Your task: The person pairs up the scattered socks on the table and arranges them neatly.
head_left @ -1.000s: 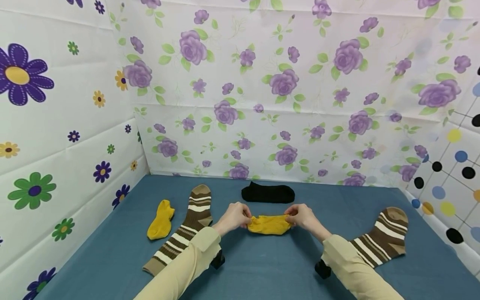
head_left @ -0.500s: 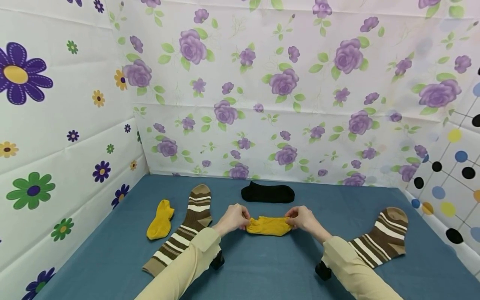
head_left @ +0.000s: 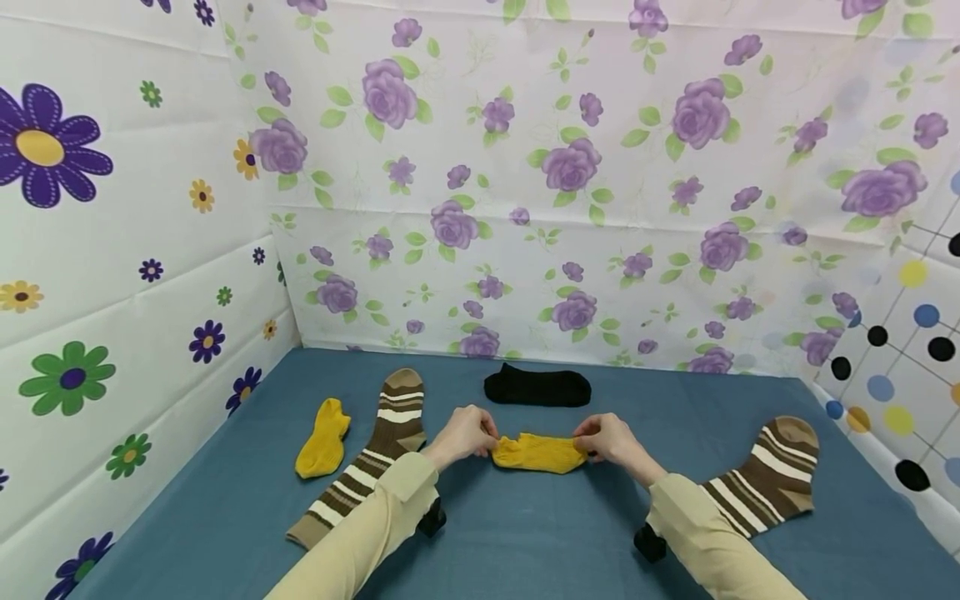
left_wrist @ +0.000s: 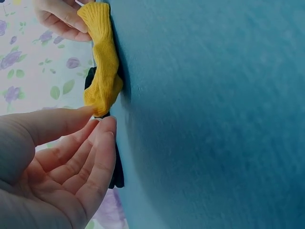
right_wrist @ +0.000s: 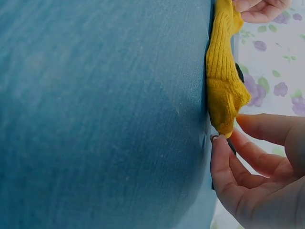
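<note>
A yellow ankle sock [head_left: 538, 452] lies stretched sideways between both hands, just above or on the blue cloth. My left hand [head_left: 463, 435] pinches its left end between thumb and fingertips. In the left wrist view the thumb [left_wrist: 71, 117] rests on the sock's tip and the other fingers curve beneath. At the opposite end, my right hand [head_left: 609, 439] pinches the sock with thumb and fingertips, seen also in the right wrist view around the yellow sock [right_wrist: 223, 90]. Behind it lies a black sock [head_left: 537, 387], flat and sideways.
Left on the blue tabletop [head_left: 510, 542] are a second yellow sock [head_left: 322, 439] and a brown striped sock [head_left: 378, 446], partly behind the left sleeve. A matching striped sock [head_left: 776, 471] lies right, partly behind the right sleeve. Floral cloth walls [head_left: 517, 167] border the table.
Both hands have drawn slightly apart, and the yellow sock between them looks a little longer and flatter. The other socks lie as before; the head view has shifted slightly.
</note>
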Demonstrator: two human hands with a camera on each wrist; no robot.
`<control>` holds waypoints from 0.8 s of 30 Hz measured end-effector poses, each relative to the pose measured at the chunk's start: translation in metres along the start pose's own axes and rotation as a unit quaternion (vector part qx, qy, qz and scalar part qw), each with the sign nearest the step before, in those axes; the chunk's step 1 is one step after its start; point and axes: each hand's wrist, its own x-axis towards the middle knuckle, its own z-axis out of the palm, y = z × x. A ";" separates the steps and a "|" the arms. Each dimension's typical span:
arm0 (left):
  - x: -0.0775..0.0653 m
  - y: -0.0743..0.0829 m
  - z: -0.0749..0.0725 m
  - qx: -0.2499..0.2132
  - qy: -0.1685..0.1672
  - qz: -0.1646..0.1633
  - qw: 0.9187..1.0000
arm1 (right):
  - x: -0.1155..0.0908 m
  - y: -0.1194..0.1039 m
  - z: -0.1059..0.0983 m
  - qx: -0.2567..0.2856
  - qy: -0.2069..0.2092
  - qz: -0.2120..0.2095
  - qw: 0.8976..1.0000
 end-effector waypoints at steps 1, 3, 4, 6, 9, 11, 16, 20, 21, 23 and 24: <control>0.000 0.000 0.000 0.002 0.000 0.000 1.000 | 0.000 0.000 0.000 0.001 0.000 0.002 1.000; 0.000 -0.001 -0.001 0.007 -0.001 0.002 1.000 | 0.001 0.000 -0.001 0.001 0.001 0.010 1.000; -0.001 -0.001 -0.001 0.008 0.000 0.004 1.000 | 0.001 0.000 -0.001 0.001 0.002 0.013 1.000; -0.001 -0.002 -0.003 0.011 0.001 0.003 1.000 | 0.002 0.001 0.000 -0.002 0.004 0.020 1.000; -0.002 -0.002 -0.006 0.009 0.005 0.004 1.000 | 0.004 0.001 -0.001 -0.006 0.010 0.026 1.000; -0.002 -0.002 -0.008 0.007 0.007 0.003 1.000 | 0.004 0.001 -0.001 -0.007 0.013 0.024 1.000; -0.004 -0.001 -0.017 0.006 0.005 0.001 1.000 | 0.004 -0.001 -0.002 0.000 0.018 0.018 1.000; -0.004 -0.002 -0.023 0.015 0.007 0.000 1.000 | 0.003 -0.002 -0.003 0.002 0.023 0.017 1.000; -0.004 -0.002 -0.024 0.017 0.008 0.000 1.000 | 0.003 -0.003 -0.003 0.003 0.025 0.018 1.000; -0.004 -0.003 -0.026 0.019 0.009 -0.002 1.000 | 0.003 -0.004 -0.003 0.002 0.026 0.016 1.000; -0.004 -0.004 -0.028 0.020 0.010 -0.003 1.000 | 0.003 -0.005 -0.003 0.001 0.027 0.015 1.000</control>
